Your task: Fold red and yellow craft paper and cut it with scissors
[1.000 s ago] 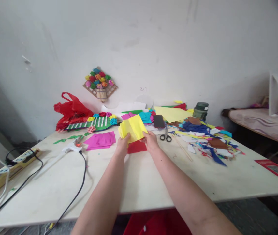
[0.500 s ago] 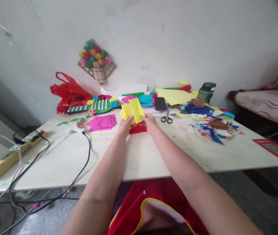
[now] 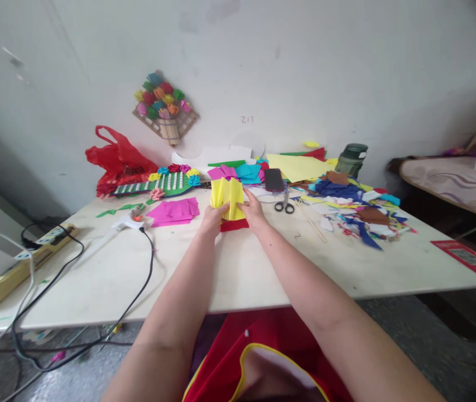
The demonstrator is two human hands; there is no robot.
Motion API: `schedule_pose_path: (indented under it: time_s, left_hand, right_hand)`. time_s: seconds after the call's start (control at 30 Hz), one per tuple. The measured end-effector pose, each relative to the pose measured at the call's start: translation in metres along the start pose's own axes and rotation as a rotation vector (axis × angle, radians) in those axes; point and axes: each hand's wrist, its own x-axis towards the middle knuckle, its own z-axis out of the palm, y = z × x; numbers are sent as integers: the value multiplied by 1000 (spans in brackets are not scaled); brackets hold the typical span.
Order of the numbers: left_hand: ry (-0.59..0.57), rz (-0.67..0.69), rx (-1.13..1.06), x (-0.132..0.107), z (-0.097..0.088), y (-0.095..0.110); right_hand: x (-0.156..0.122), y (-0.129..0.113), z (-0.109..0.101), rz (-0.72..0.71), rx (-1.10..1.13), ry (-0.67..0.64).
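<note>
Several sheets of yellow crepe paper (image 3: 226, 196) are held upright between my two hands, just over the table. My left hand (image 3: 214, 216) is closed on their lower left edge, thumb in front. On the right edge, my right hand (image 3: 253, 211) pinches the same sheets with its thumb on the near face. A red paper piece (image 3: 234, 225) lies flat beneath them on the table. To the left rests a stack of magenta paper (image 3: 174, 212). Scissors (image 3: 284, 206) with black handles lie to the right of my right hand.
A glue gun (image 3: 129, 220) with a black cord lies at left, near a power strip (image 3: 24, 268). Behind are a green board with paper flowers (image 3: 174, 183), a red plastic bag (image 3: 116, 156) and a phone (image 3: 273, 180). Paper scraps (image 3: 359, 209) and a green bottle (image 3: 351, 161) are at right.
The yellow sheets, fanned apart half a second ago, now sit closer together and overlap between my hands. My right hand has come slightly inward over their edge.
</note>
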Motion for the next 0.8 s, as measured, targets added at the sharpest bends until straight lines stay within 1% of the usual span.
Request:
schedule_pose_path:
  time_s: [0.07,0.17,0.27,0.37,0.5,0.6,0.7,0.8]
  left_hand:
    - [-16,43,-19,2,-2,-2]
    - [-19,90,-36,5,-5,-5]
    - [18,73,-33,7,-7,-5]
    - [38,57,-17,5,-5,-3]
    - [-14,-9,34,1,-3,0]
    - [-36,-51,55,0,-3,0]
    - [-16,-43,18,2,-4,-2]
    - [-23,-1,-48,2,-4,-2]
  right_hand:
    - [-1,0,0,-25,-14,-17]
    - [1,1,-2,-88,-59,-3]
    - [6,5,-5,-127,-73,24]
    - [9,8,-7,-139,-45,18]
    - [8,7,-4,-113,38,-30]
    - [5,3,-2,-76,39,-28]
    - [2,-1,-2,-48,-22,-3]
    - [1,-2,-4,-64,-71,20]
